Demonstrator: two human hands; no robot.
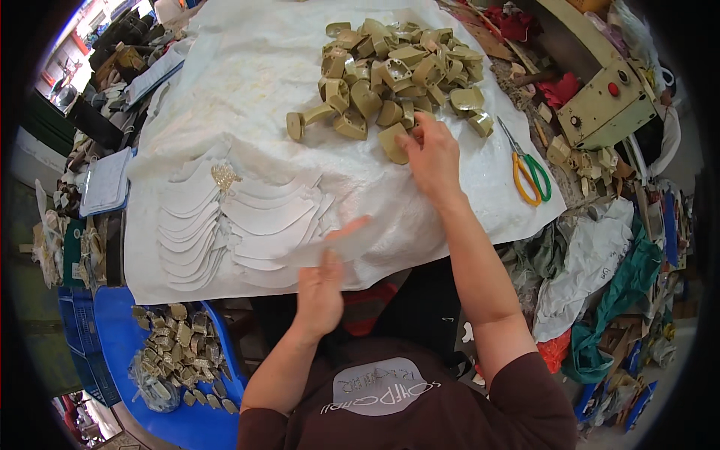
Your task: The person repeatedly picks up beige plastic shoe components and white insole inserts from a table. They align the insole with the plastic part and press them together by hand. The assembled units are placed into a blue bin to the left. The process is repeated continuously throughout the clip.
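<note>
White sheeting [247, 75] covers the work area. Left hand [320, 289] pinches one white piece [352, 246], blurred; right hand [435, 161] touches an olive block [391, 144] beside the pile [364, 100], grip unclear. Piece and block are apart; many laid-out pieces [187, 236] and piled blocks appear left.

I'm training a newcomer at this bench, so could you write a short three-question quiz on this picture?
1. Which hand holds a thin white piece?
2. True or false: the scissors lie to the left of the olive heap.
3. What is piled on the blue chair? A) red cloths; B) olive-brown pieces; C) white sheets.

Key: 1. The left hand. 2. False; they lie to its right. 3. B.
</note>
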